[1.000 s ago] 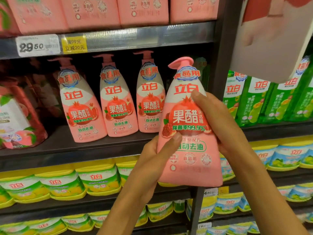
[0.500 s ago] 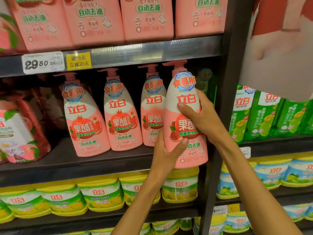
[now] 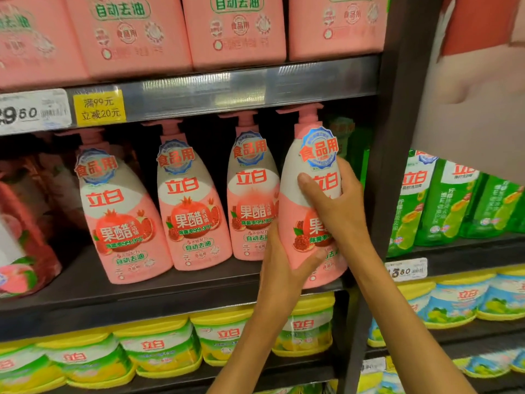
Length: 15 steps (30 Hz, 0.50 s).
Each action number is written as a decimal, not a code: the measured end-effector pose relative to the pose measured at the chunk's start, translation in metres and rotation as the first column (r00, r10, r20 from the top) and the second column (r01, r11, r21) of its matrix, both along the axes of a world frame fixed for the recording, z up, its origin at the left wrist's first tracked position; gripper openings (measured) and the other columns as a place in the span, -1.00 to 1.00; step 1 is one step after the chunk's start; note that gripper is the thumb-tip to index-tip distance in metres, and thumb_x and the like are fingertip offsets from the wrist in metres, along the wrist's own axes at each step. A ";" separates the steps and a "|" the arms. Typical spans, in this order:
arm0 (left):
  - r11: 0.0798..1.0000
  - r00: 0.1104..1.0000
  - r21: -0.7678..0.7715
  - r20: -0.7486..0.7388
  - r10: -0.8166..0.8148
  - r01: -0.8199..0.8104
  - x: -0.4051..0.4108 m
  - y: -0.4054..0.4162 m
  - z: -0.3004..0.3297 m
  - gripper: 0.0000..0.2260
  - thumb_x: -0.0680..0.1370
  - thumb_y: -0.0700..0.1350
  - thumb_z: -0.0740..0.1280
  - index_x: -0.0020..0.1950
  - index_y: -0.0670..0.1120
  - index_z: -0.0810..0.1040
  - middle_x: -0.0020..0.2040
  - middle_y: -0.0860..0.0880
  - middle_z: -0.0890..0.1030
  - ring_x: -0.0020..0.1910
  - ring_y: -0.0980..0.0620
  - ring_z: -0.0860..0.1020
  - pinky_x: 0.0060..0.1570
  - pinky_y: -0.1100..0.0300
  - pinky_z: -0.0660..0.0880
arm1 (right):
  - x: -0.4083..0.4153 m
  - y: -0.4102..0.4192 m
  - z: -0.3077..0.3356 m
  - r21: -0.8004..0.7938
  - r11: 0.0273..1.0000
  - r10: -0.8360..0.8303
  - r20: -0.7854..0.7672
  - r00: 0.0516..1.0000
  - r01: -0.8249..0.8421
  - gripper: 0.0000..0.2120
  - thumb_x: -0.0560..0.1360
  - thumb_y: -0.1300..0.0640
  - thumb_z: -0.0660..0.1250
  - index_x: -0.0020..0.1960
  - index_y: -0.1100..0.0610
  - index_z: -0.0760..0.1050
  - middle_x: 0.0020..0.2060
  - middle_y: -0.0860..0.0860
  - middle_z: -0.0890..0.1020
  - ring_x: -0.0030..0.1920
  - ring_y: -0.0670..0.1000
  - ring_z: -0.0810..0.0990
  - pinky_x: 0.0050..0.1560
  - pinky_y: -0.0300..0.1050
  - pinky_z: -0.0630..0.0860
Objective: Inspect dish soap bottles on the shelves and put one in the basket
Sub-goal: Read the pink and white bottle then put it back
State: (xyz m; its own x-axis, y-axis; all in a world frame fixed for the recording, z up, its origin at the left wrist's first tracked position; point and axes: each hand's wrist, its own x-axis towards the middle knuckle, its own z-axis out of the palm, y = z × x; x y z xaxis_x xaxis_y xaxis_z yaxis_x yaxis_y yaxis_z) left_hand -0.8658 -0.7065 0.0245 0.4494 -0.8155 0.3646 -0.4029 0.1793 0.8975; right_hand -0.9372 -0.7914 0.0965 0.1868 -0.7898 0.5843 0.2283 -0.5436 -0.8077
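A pink pump bottle of dish soap with a pomegranate label stands upright at the right end of the dark middle shelf, its base at the shelf's front edge. My left hand grips its lower part, thumb across the front. My right hand wraps round its upper body from the right, thumb over the white band. Three matching pink bottles stand in a row to its left. No basket is in view.
Large pink refill packs fill the shelf above, with price tags on its rail. Yellow-lidded tubs line the shelf below. A dark upright post stands just right; green pouches beyond it.
Both hands have carried the pink bottle away from me and down into the shelf row. It went from tilted in front of the shelf to upright at the row's right end.
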 end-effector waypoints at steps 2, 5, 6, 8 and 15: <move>0.990 0.972 0.041 0.198 0.126 -0.136 0.001 0.000 0.002 -0.20 0.39 0.22 0.39 0.51 -0.01 0.13 0.32 0.04 0.30 0.29 0.11 0.39 0.27 0.10 0.43 | 0.003 0.003 -0.003 -0.011 0.999 -0.053 -0.008 0.999 0.053 -0.52 0.43 0.07 0.48 0.27 0.11 0.40 0.09 -0.03 0.59 0.03 -0.14 0.62 -0.03 -0.29 0.58; 0.938 0.857 0.002 0.409 0.314 -0.345 -0.004 0.002 0.002 -0.27 0.43 0.21 0.33 0.50 -0.08 0.21 0.27 -0.05 0.33 0.25 0.00 0.39 0.24 0.05 0.43 | 0.004 0.006 -0.005 -0.042 0.990 -0.132 -0.007 0.991 0.132 -0.43 0.43 0.08 0.49 0.36 0.13 0.35 0.16 -0.03 0.54 0.13 -0.07 0.57 0.09 -0.15 0.58; 0.913 0.804 -0.041 0.459 0.378 -0.406 -0.007 0.001 0.001 -0.28 0.43 0.21 0.31 0.48 -0.12 0.26 0.27 -0.09 0.39 0.26 -0.04 0.40 0.25 0.03 0.42 | 0.004 0.007 -0.005 -0.067 0.983 -0.170 -0.011 0.985 0.169 -0.41 0.44 0.09 0.49 0.39 0.12 0.33 0.17 -0.05 0.52 0.16 -0.05 0.55 0.11 -0.13 0.57; 0.894 0.767 -0.095 0.480 0.427 -0.438 -0.011 0.001 -0.004 -0.32 0.45 0.16 0.32 0.47 -0.16 0.28 0.32 -0.14 0.42 0.30 -0.09 0.39 0.28 0.04 0.39 | 0.005 0.009 -0.003 -0.131 0.961 -0.250 -0.029 0.968 0.244 -0.36 0.44 0.07 0.48 0.42 0.10 0.29 0.18 -0.08 0.47 0.21 0.01 0.50 0.14 -0.06 0.54; 0.943 0.843 -0.078 0.430 0.324 -0.323 -0.022 -0.012 -0.012 -0.35 0.54 -0.08 0.36 0.53 -0.15 0.13 0.43 -0.13 0.29 0.41 -0.02 0.28 0.26 0.34 0.17 | 0.013 -0.004 -0.002 -0.131 0.929 -0.355 -0.050 0.934 0.346 -0.34 0.47 0.08 0.40 0.47 0.14 0.19 0.21 -0.04 0.39 0.18 -0.10 0.42 0.20 -0.20 0.46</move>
State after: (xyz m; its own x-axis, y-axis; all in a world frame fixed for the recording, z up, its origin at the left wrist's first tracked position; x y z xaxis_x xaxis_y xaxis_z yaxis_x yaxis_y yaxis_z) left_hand -0.8875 -0.7187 0.0125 0.4848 -0.6504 0.5848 -0.7840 -0.0269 0.6202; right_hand -0.9239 -0.7954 0.0940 -0.0449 -0.7386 0.6726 -0.0498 -0.6708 -0.7399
